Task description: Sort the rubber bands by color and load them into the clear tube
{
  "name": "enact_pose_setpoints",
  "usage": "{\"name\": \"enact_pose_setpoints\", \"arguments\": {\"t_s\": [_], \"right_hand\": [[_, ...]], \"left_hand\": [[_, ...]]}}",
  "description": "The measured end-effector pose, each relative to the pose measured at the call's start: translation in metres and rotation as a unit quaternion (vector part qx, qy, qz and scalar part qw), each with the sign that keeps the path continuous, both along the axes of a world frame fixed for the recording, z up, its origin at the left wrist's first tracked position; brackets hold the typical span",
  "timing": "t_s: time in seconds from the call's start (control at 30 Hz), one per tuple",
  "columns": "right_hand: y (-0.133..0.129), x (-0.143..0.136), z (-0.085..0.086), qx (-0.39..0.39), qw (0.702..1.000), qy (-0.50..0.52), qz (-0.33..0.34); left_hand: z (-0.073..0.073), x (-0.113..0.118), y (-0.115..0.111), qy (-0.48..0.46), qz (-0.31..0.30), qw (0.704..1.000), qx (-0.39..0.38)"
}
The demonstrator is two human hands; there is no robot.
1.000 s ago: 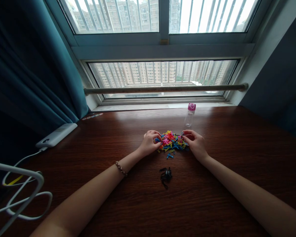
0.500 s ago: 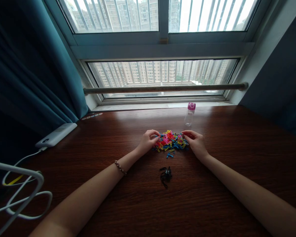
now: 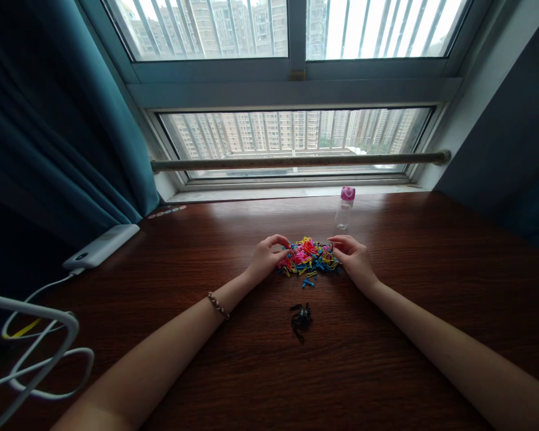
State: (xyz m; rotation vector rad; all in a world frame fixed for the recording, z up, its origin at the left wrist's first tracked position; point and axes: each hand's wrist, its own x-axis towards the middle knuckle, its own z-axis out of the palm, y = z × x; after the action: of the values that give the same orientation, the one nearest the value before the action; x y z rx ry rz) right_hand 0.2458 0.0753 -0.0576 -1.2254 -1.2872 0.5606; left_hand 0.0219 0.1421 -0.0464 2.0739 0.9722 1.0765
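A pile of small colourful bands or clips, pink, red, yellow and blue, lies on the brown wooden table. My left hand touches its left edge, with thumb and fingertips bent toward each other; what they pinch is too small to name. At the right edge of the pile is my right hand, its thumb and forefinger close around something small and dark that I cannot make out. Nearer to me sits a small black heap of similar pieces. A few blue pieces lie just in front of the pile.
Behind the pile stands a clear bottle with a pink lid. On the left are a white power bank and looped white cables. A blue curtain hangs at the left, and a metal bar crosses the window.
My right hand has shifted very slightly left, and a dark piece shows more clearly at its fingertips. My left hand stays at the pile's left edge, almost unmoved.
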Motion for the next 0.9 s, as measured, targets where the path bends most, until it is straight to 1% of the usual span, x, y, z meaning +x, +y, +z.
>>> {"name": "enact_pose_setpoints", "arguments": {"t_s": [0.1,0.17,0.33,0.4,0.47,0.53,0.57,0.6,0.67,0.73,0.8,0.9], "right_hand": [[-0.002,-0.001,0.004,0.018,0.999,-0.029,-0.001],[-0.002,-0.001,0.005,0.014,0.999,-0.04,-0.003],[-0.003,-0.001,0.006,-0.039,0.999,0.009,0.009],[-0.005,-0.004,0.008,-0.038,0.999,0.029,0.011],[-0.012,-0.011,0.012,-0.028,0.999,0.021,0.018],[-0.023,-0.021,0.019,-0.001,0.998,-0.025,0.05],[-0.029,-0.026,0.023,0.021,0.994,-0.062,0.083],[-0.036,-0.032,0.027,0.046,0.986,-0.102,0.126],[-0.048,-0.04,0.034,0.079,0.955,-0.173,0.227],[-0.055,-0.045,0.038,0.091,0.933,-0.206,0.279],[-0.057,-0.044,0.039,0.092,0.932,-0.213,0.28],[-0.054,-0.041,0.038,0.077,0.939,-0.214,0.257]], "left_hand": [[-0.002,-0.001,0.001,0.005,-0.002,1.0,0.007],[-0.003,-0.002,0.002,0.007,0.007,1.0,0.006],[-0.005,-0.002,0.002,0.001,0.02,1.0,-0.009],[-0.005,-0.002,0.002,-0.004,0.019,1.0,-0.01],[-0.006,-0.001,0.002,-0.011,0.022,1.0,-0.008],[-0.006,-0.001,0.003,-0.017,0.025,1.0,-0.008],[-0.007,-0.001,0.003,-0.02,0.027,0.999,-0.008],[-0.007,-0.001,0.003,-0.021,0.028,0.999,-0.008],[-0.008,-0.001,0.004,-0.025,0.029,0.999,-0.01],[-0.008,-0.001,0.004,-0.03,0.031,0.999,-0.011],[-0.009,-0.001,0.004,-0.034,0.031,0.999,-0.012],[-0.007,-0.001,0.003,-0.037,0.031,0.999,-0.018]]}}
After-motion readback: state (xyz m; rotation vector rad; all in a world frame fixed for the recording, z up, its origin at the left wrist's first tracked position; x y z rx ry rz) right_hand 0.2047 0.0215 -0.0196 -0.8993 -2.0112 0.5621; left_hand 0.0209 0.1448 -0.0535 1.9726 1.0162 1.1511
